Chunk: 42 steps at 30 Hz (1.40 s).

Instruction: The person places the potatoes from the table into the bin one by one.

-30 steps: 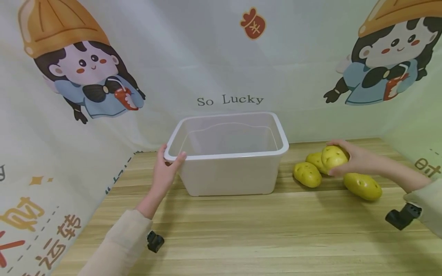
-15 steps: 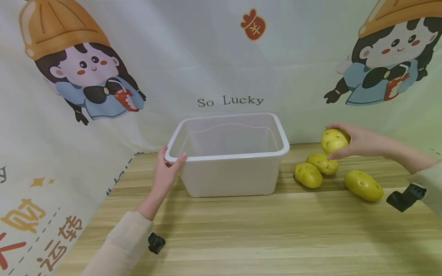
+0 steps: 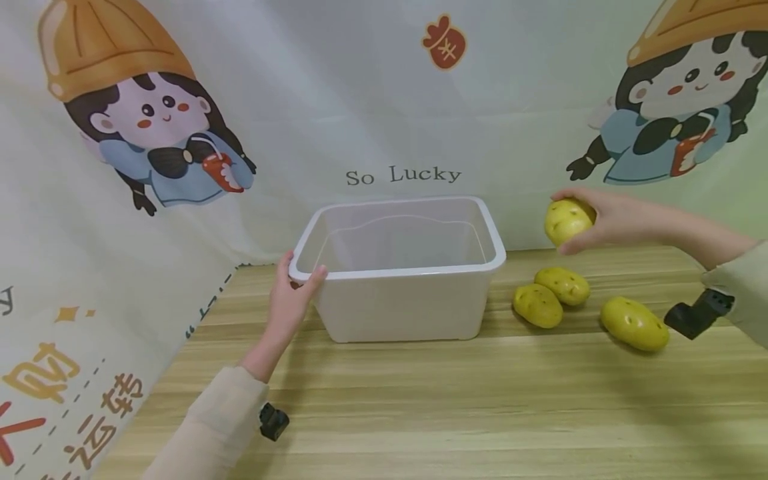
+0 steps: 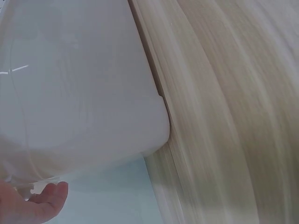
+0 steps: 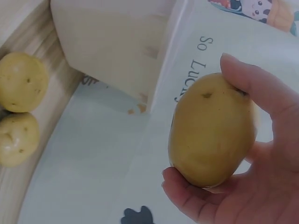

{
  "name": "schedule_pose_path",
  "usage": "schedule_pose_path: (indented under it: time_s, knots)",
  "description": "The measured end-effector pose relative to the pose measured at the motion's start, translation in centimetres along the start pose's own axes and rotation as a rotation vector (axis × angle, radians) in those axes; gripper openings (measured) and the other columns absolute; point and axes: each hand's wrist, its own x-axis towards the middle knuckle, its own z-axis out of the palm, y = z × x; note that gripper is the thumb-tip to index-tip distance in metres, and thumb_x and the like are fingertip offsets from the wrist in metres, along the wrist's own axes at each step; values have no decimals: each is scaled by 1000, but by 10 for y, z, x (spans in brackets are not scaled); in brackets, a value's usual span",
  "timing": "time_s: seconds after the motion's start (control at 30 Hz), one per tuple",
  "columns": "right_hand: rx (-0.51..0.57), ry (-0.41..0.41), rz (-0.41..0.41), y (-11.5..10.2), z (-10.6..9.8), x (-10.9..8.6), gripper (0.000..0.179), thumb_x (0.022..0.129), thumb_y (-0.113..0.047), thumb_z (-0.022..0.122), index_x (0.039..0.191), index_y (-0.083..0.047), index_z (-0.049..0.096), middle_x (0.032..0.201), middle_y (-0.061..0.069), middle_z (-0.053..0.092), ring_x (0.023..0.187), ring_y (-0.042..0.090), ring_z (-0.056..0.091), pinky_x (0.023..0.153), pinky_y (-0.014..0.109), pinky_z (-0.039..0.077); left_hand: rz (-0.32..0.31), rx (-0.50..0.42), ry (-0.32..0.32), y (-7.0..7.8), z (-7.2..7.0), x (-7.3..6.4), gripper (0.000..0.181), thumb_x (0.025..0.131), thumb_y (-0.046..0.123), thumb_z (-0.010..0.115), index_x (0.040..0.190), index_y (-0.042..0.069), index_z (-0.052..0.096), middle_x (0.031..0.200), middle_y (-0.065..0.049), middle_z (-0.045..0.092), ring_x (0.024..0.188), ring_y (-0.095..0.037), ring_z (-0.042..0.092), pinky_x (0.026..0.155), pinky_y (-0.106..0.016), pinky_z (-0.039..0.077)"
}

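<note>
A white plastic bin (image 3: 396,303) stands upright near the back of the table, and its visible inside holds nothing. My left hand (image 3: 288,300) grips the bin's front left corner, thumb over the rim; in the left wrist view only some fingers (image 4: 46,203) show beside the bin wall. My right hand (image 3: 618,217) holds a yellow potato (image 3: 567,222) in the air, right of the bin and above its rim height. In the right wrist view thumb and fingers curl round that potato (image 5: 212,130). Below it, two potatoes (image 3: 537,306) lie side by side on the table.
Another potato (image 3: 634,324) lies apart to the right on the wood-grain table (image 3: 408,407). A printed cloth (image 3: 372,133) hangs close behind the bin and along the left side. Black wrist cameras (image 3: 699,313) sit at both sleeves.
My right hand has lifted the potato up from beside the others and shifted slightly left toward the bin. The left hand keeps its grip on the bin's corner.
</note>
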Motion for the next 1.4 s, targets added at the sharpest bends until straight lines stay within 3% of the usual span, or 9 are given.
schedule_pose_path:
  time_s: [0.47, 0.8, 1.4]
  knots:
    - [-103, -58, 8, -34, -28, 26, 85, 77, -39, 70, 141, -9, 24, 115, 17, 48, 90, 27, 48, 65, 33, 40, 11, 1, -6, 1, 0, 1, 80, 87, 30, 60, 145, 4, 12, 139, -22, 33, 121, -30, 40, 98, -42, 39]
    - [-62, -126, -7, -54, -38, 46, 86, 80, -37, 67, 143, -7, 17, 121, 19, 42, 98, 29, 45, 74, 39, 41, 36, 10, 10, 0, 1, 2, 76, 87, 28, 61, 144, 4, 16, 133, -23, 39, 114, -31, 44, 95, -42, 42]
    - [-95, -130, -35, -80, -35, 76, 86, 80, -37, 66, 144, -5, 17, 126, 18, 41, 102, 30, 44, 79, 41, 41, 50, 56, 19, -1, 0, 1, 77, 87, 33, 61, 144, 4, 19, 131, -22, 42, 113, -31, 46, 92, -44, 45]
